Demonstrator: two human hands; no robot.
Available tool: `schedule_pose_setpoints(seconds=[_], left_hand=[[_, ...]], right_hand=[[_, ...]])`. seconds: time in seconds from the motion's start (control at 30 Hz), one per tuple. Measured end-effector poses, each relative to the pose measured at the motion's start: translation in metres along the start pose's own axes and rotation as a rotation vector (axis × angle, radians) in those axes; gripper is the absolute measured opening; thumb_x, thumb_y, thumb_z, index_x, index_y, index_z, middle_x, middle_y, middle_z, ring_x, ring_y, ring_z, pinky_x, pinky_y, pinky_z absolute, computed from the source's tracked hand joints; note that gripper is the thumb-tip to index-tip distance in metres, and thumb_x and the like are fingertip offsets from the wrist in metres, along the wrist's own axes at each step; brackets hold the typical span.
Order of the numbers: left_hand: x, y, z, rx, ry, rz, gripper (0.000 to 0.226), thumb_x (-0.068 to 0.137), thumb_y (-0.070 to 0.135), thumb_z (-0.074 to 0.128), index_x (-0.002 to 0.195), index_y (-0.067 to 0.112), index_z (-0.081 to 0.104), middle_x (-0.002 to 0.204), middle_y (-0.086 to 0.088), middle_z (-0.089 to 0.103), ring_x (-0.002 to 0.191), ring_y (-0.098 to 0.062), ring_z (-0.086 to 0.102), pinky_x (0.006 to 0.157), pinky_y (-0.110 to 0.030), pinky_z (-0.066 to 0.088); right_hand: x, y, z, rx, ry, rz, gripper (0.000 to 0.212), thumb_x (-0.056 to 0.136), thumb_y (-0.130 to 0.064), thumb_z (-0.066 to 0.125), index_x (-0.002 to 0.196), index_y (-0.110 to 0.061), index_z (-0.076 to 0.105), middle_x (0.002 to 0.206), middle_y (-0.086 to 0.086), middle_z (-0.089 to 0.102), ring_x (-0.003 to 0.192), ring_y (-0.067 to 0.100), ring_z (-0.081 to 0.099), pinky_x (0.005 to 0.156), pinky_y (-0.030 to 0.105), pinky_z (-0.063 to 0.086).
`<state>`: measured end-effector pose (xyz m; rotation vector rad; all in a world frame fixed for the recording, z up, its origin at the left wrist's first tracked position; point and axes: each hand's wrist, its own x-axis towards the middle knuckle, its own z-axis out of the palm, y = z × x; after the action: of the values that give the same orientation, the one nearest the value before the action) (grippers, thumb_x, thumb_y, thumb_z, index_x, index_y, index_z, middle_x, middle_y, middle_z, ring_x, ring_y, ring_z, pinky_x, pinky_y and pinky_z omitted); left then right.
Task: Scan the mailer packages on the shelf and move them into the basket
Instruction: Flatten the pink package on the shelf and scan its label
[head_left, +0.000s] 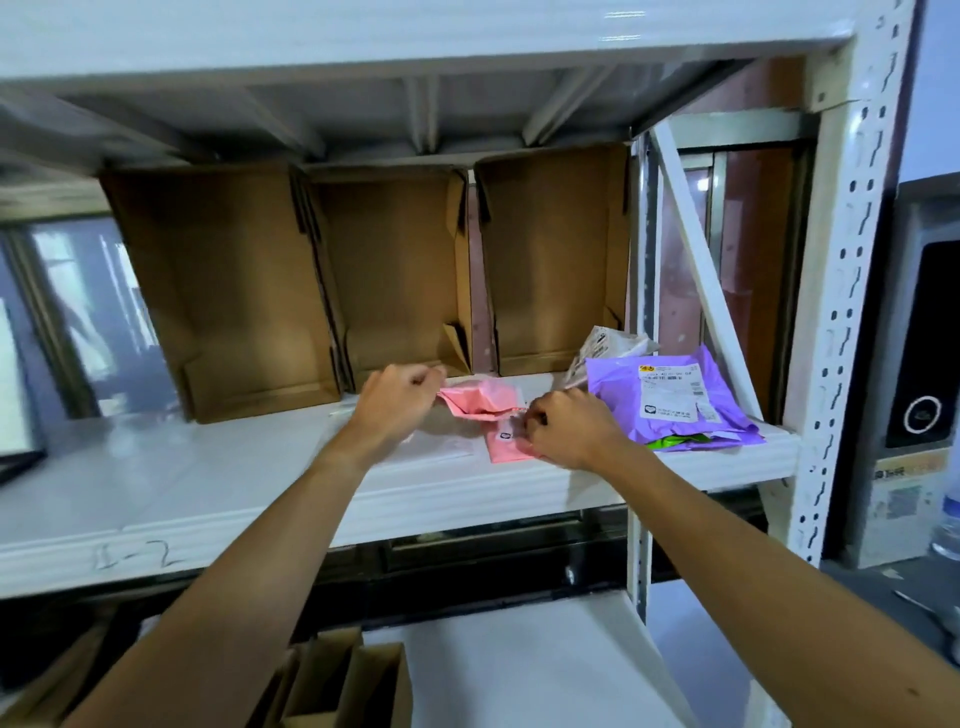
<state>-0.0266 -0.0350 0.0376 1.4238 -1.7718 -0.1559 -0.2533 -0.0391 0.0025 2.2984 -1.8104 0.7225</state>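
Your left hand (397, 402) pinches the crumpled top edge of the pink mailer (480, 404) on the shelf (208, 467). Your right hand (569, 431) is curled round its lower end, apparently gripping it. The purple mailer (670, 400) lies just beside, on the right.

Here's the white metal shelf (156, 483), "1-2" scrawled on its front lip, and along the back three open cardboard boxes stand side by side: left box (223, 291), middle box (395, 275), right box (556, 260). Out front near the middle, a crumpled pink mailer (480, 402) sits partly on a flat white sheet (441, 447). Over at the right end there's a purple mailer (670, 400), label up, with a green edge (675, 442) peeking from under it and a whitish mailer (602, 345) just behind, against the right box.
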Motion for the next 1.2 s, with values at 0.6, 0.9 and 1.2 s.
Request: schedule_pose_setpoints(seconds=[0.6,0.9,1.2], left_hand=[[-0.052,-0.078,-0.054,-0.172,0.052,-0.256,0.025,0.080,0.051,0.076,0.087,0.027,0.079,0.085,0.020,0.071,0.085,-0.001,0.062,0.069,-0.020,0.048],[-0.054,-0.081,-0.050,-0.164,0.036,-0.235,0.020,0.070,0.039,0.088,0.083,0.026,0.080,0.078,0.017,0.074,0.075,-0.001,0.068,0.058,-0.012,0.046],[-0.048,-0.090,-0.049,-0.231,0.063,-0.258,0.006,0.080,0.029,0.082,0.085,0.025,0.081,0.079,0.015,0.075,0.078,0.000,0.068,0.068,-0.011,0.049]], right_hand=[[0.023,-0.089,-0.003,0.689,-0.148,0.128,0.049,0.096,-0.050,0.047,0.086,-0.013,0.077,0.086,0.000,0.075,0.088,0.021,0.069,0.091,0.044,0.053],[0.028,-0.110,0.028,0.866,-0.115,0.256,0.044,0.091,-0.054,0.057,0.095,-0.012,0.071,0.096,0.005,0.071,0.095,0.024,0.063,0.086,0.039,0.050],[0.028,-0.102,0.032,0.911,-0.141,0.177,0.027,0.096,-0.024,0.059,0.089,-0.004,0.075,0.085,0.003,0.065,0.078,0.014,0.057,0.065,0.027,0.041]])
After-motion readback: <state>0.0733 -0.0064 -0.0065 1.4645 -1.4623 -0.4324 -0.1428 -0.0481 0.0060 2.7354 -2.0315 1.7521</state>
